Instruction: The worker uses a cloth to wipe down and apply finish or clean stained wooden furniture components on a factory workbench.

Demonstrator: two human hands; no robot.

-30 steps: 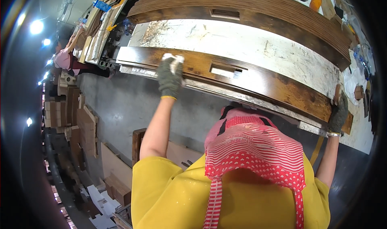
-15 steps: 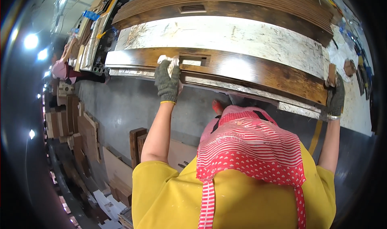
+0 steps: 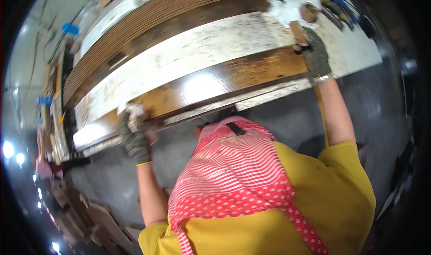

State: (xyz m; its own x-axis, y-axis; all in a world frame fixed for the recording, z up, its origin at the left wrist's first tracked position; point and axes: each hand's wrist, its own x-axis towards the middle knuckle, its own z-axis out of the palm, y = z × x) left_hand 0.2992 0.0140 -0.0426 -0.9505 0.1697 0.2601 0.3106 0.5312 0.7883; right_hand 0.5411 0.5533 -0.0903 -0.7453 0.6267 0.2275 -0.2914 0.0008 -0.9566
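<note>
A long, glossy brown-stained wooden board lies along the near side of the white worktable. My left hand, in a dark grey knitted glove, is closed on a crumpled white cloth against the board's left part; motion blurs it, and the slot in the board is hard to make out there. At the board's right end, my gloved right hand is closed around a small brown block, which sticks out past the fingers. Its lower fingers are partly hidden.
A stack of thin brown boards lies along the far side of the white, stained tabletop. Clear plastic, a brown lump and several hand tools are at the far right. Wooden panels stand at the lower left.
My view has turned, so the board now slants upward to the right. Both hands stay at the board, the left with the cloth and the right with the block at its end.
</note>
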